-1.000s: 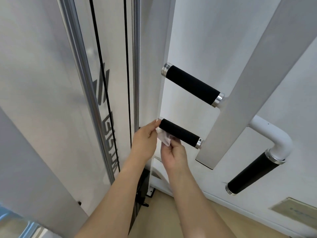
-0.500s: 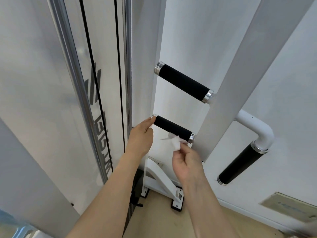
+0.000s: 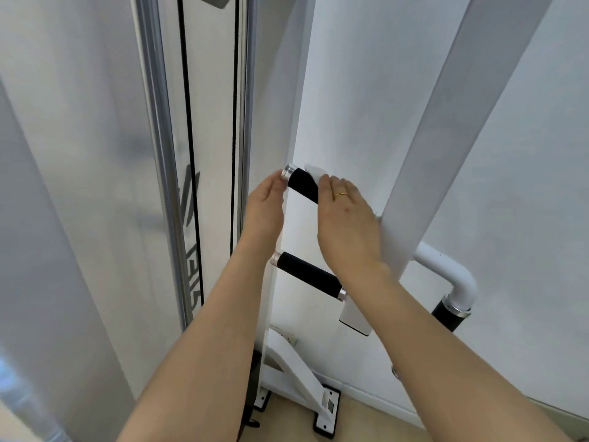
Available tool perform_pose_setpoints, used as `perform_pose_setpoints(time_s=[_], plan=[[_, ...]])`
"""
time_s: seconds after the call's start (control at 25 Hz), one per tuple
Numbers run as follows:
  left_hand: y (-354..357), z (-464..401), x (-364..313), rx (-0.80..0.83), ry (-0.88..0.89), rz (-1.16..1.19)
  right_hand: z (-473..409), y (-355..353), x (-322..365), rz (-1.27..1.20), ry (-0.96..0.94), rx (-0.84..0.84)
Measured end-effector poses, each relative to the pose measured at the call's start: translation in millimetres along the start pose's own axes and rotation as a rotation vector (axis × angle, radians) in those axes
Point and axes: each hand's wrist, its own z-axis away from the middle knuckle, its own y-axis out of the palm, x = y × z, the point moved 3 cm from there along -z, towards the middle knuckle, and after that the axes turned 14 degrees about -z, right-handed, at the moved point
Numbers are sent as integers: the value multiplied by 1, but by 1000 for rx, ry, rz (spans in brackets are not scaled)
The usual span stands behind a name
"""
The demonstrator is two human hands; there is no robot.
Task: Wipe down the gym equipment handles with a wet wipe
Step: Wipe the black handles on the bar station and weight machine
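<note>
Two black foam handles with silver end caps stick out leftward from a slanted white beam. My right hand, wearing a gold ring, lies over the upper handle and presses a white wet wipe onto it; only a corner of the wipe shows above my fingers. My left hand is at that handle's free end, fingertips touching the silver cap, holding nothing. The lower handle is uncovered below my right wrist. A third black handle hangs from a curved white tube at the right.
A white upright column with black cables and chrome guide rails stands to the left. The machine's white foot bracket rests on the wooden floor. A white wall is behind the handles.
Both hands have risen from the lower handle to the upper one. The right hand, which held the wipe under the lower handle, now covers the upper handle with it.
</note>
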Motion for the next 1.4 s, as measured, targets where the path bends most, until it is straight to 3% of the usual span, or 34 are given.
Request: perform_pose_setpoints(time_s=[0.08,0.24,0.48,0.68,0.72,0.76,0.84,0.88,0.96,1.08,1.2,1.32,1.4], plan=[[2,2,-4,80,24,61,-11,6,15,38,15,50],[-9,-1,-8,99,-10,-3,-29,11,39,-31,-235,106],[-10,0,-15,11,27,-163,-14,4,4,-70,15,-42],[-17,-3,-17,-22,-22,-210,-5,25,24,-396,-346,-267],[-16,-2,-17,-28,-24,-199,17,38,11,-480,-282,-296],[-14,-1,-18,-36,-16,-201,35,48,-1,-702,-45,-284],[-11,0,-21,-74,12,-255,44,78,-16,-1457,742,-261],[-10,-1,-20,-95,20,-285,38,89,-11,-1831,1001,-171],[-8,-2,-20,-102,24,-295,12,82,7,-2357,994,-141],[-7,1,-20,-106,15,-207,-11,64,21,-2766,878,-230],[-7,1,-16,-135,-13,-189,-2,53,9,-2877,930,-379],[-5,4,-15,-139,-32,-177,25,40,0,-2993,855,-515],[-2,8,-17,-132,-85,-124,49,35,0,-2853,799,-476]])
